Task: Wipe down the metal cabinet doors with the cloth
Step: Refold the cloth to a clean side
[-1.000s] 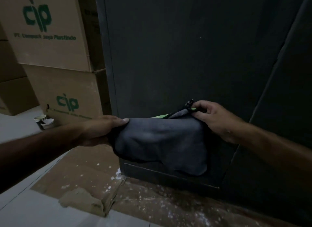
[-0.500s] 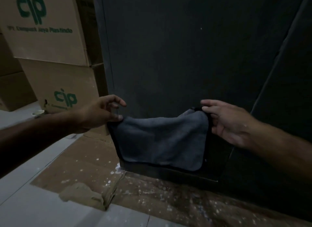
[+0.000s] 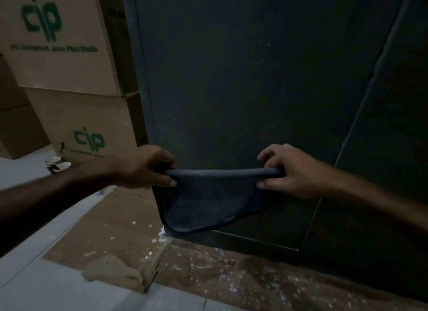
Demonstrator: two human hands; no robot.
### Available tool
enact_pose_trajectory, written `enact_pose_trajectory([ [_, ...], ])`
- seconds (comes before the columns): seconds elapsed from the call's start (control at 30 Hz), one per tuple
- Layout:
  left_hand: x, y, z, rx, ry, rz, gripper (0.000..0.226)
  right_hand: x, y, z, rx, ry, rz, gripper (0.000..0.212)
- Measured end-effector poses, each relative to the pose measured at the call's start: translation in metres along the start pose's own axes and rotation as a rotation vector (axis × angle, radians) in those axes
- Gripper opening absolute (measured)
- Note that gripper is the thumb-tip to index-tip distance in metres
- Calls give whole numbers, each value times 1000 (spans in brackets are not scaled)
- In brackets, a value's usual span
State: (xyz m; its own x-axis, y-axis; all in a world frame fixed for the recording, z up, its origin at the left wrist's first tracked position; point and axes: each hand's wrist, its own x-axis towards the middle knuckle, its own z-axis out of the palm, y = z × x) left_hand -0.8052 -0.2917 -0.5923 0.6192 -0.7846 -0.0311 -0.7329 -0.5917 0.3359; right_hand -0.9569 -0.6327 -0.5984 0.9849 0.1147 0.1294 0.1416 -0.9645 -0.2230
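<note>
Both hands are pinching the top edge of the dark cloth (image 3: 203, 199), the left hand (image 3: 143, 169) at its left corner and the right hand (image 3: 289, 171) at its right corner, thumbs underneath and fingers curled over a rolled hem that is pulled taut between them. Below that edge the cloth is hanging loose in front of the lower part of the metal cabinet door (image 3: 243, 79), its bottom corner dangling just above the door's lower edge. Whether it is touching the metal is hard to tell in this dim light. Judging from the task, the person is arranging the cloth for wiping, and doing that well likely means folding it into a flat pad, pressing it against the door, and working in overlapping strokes. Left of the door, stacked cardboard boxes (image 3: 60, 44) are standing, with paper cups (image 3: 56, 163) near them.
</note>
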Motion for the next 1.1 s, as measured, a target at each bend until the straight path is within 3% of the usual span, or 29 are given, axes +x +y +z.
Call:
enact_pose_trajectory([
  [0.07, -2, -5, -8, -71, -3, -57, 25, 0, -5, -17, 359, -110, 90, 23],
  [0.2, -4, 13, -3, -468, 75, -139, 32, 7, -19, -14, 786, 40, 303, 15],
  [0.3, 5, 46, 20, -805, 60, -173, 29, 14, -50, 6, 819, 146, 324, 25],
  [0.4, 16, 74, 40, -1060, -83, -193, 32, 9, -84, 26, 807, 80, 201, 54],
  [0.43, 18, 79, 42, -1180, -104, -225, 34, 5, -88, 30, 769, 55, 165, 53],
  [0.5, 20, 84, 43, -1339, -73, -271, 36, 1, -84, 32, 686, 70, 119, 30],
  [0.57, 22, 83, 48, -1209, 52, -227, 27, 3, -72, 23, 601, 128, 122, 6],
  [0.63, 23, 85, 57, -1018, 195, -206, 24, 7, -66, 9, 589, 142, 115, 15],
  [0.67, 27, 87, 62, -992, 219, -214, 41, 10, -64, 2, 621, 136, 103, 22],
  [0.73, 34, 93, 66, -1105, 166, -173, 61, 14, -58, -11, 665, 101, 85, 26],
  [0.83, 54, 104, 63, -1212, 162, -1, 38, 16, -38, -27, 583, 225, 52, 24],
  [0.9, 70, 118, 55, -1141, 346, 75, 35, 12, -23, -39, 418, 439, 10, 18],
  [1.0, 98, 148, 45, -782, 769, 120, 47, 7, -8, -52, 162, 719, -47, 14],
  [1.1, 125, 180, 59, -363, 1196, 27, 65, 3, 4, -51, -21, 807, -20, 18],
])
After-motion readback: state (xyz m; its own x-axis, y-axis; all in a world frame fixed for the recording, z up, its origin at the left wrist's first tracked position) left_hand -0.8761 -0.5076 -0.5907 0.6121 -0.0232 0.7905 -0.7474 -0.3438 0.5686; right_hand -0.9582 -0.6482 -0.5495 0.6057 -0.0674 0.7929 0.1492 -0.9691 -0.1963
